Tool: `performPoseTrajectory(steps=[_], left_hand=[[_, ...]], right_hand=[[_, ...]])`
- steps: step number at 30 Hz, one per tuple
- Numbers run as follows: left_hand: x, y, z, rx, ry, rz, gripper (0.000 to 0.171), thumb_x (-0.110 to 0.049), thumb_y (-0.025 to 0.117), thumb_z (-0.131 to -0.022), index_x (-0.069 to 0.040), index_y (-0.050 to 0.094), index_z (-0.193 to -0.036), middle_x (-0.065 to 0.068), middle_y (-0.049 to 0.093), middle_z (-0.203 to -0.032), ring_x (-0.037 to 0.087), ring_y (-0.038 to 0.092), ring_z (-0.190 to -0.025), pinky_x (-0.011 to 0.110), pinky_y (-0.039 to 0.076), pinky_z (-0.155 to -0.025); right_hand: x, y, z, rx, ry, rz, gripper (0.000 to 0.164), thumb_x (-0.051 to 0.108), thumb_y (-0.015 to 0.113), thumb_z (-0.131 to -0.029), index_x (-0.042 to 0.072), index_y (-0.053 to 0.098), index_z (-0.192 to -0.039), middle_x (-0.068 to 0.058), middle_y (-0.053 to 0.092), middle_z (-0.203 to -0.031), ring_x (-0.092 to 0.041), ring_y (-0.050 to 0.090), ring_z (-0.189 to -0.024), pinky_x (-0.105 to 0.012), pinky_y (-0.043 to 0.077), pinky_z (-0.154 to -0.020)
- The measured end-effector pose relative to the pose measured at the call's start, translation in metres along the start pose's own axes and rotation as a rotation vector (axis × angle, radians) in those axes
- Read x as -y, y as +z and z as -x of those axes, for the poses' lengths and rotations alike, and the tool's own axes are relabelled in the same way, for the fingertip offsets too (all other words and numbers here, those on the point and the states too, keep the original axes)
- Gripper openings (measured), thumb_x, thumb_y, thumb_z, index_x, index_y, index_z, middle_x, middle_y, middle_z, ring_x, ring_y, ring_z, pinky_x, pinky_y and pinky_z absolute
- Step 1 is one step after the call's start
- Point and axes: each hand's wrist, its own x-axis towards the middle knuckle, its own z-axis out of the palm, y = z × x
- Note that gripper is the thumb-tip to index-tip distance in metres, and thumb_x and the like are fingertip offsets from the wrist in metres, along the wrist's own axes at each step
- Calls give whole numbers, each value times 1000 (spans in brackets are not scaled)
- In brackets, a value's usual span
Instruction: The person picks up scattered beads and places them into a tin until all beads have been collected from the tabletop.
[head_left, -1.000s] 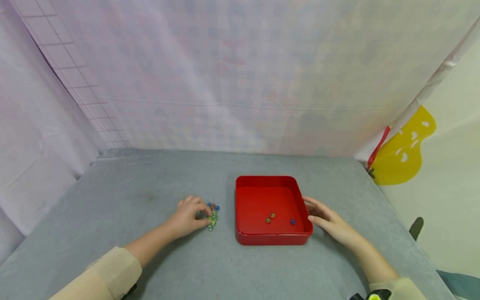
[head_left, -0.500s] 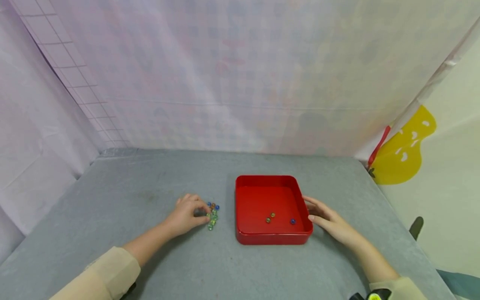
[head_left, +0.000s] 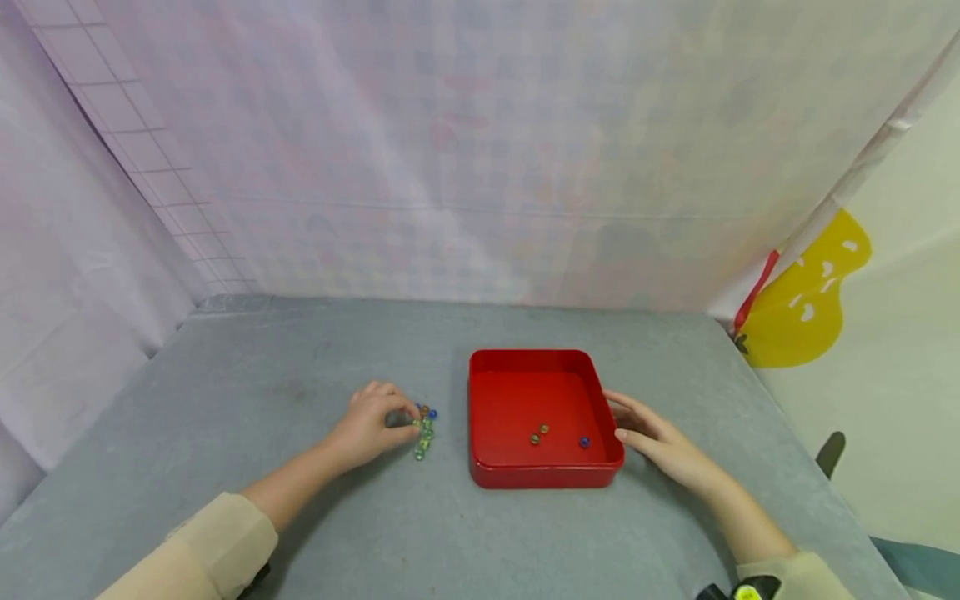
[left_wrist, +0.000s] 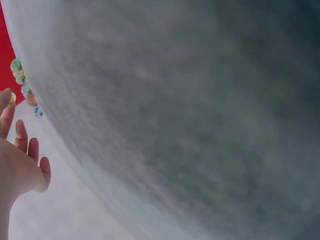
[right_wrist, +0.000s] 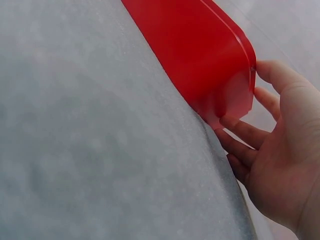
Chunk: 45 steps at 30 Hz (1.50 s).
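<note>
Several glass marbles [head_left: 427, 432], mostly green with a few blue and orange, lie in a short row on the grey table. At their left side my left hand [head_left: 367, 427] pinches a yellowish marble [left_wrist: 12, 98] between thumb and forefinger, its other fingers loosely bent. To the right of the row stands a square red tray [head_left: 545, 477], with two yellow-green marbles [head_left: 540, 434] and one blue marble [head_left: 584, 442] on its floor. My right hand [head_left: 663, 446] touches the tray's right side, thumb at the rim and relaxed fingers along the outer wall [right_wrist: 235, 95].
The grey tabletop [head_left: 360, 533] stretches out around the tray and the row. Pale patterned curtains [head_left: 480, 167] hang behind the table and at both sides. A yellow printed shape [head_left: 802, 308] shows on the right-hand curtain.
My left hand has drawn back slightly to the left, with a marble between its fingertips. The right hand and the tray have stayed in place.
</note>
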Motion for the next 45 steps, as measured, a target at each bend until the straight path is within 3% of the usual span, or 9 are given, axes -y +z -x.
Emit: performPoseTrajectory(steps=[6,16,29,45], left_hand=[[-4,-2,-3,14,-31,7,15,-18,81,-77,-16,73,-89,-8,58,-90,15,46,-90,45,31,-84],[-7,-3,-7,-24,-27,32,15,-16,82,-76,-17,73,-88,-4,60,-89,16,47,-88,41,31,-80],[-16,-2,-17,-25,-59,80,12,-17,79,-80,-18,73,-90,1,60,-91,18,47,-93,46,30,-86],[-36,6,-36,-29,-41,163,13,-14,77,-81,-13,72,-93,8,60,-95,30,50,-97,50,29,-91]], right_hand=[[0,1,-1,3,-11,-4,52,10,50,-99,8,33,-148,-21,48,-136,-12,53,-115,-27,44,-89],[-1,0,1,-3,-19,-5,52,9,50,-98,6,33,-148,-22,48,-136,-10,53,-115,-27,45,-89],[-1,0,1,-3,-15,3,52,10,51,-99,8,33,-148,-21,49,-136,-10,53,-115,-27,45,-89],[1,0,0,-5,2,3,52,11,51,-99,8,33,-148,-21,49,-135,-9,53,-114,-27,44,-89]])
